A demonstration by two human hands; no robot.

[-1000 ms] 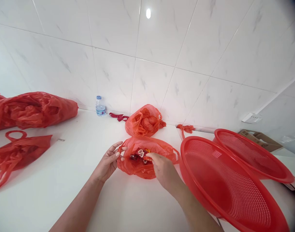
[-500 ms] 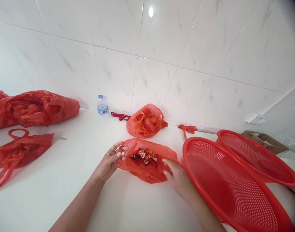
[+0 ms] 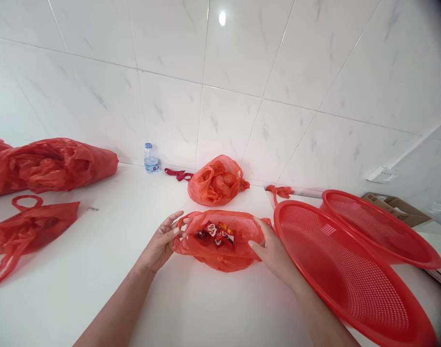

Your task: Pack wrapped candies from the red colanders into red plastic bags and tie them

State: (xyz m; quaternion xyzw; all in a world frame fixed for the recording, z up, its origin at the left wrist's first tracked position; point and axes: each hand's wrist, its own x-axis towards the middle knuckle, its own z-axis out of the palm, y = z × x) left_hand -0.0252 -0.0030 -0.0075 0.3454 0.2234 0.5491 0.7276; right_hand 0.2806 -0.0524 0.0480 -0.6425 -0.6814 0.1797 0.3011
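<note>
A thin red plastic bag [image 3: 226, 261] lies on the white table with its mouth spread wide towards me. Inside it are several small wrapped snack packets [image 3: 218, 233] in red, dark and yellow printing. My left hand [image 3: 166, 241] pinches the bag's left edge near the handle, thumb towards me. At the opposite side, my right hand [image 3: 269, 246] grips the bag's right rim, with the thumb on the near edge and the fingers behind the far one.
Another bunched red bag [image 3: 216, 183] sits by the wall. To the right stand two red perforated baskets [image 3: 336, 265], close beside my right forearm, and a cardboard box [image 3: 401, 207]. A water bottle [image 3: 150, 159] stands at the back. Filled red bags [image 3: 61, 164] lie at left.
My right hand has moved from just inside the bag's mouth to its right rim and closed on it. The bag's opening is now stretched wider; my left hand has kept its hold.
</note>
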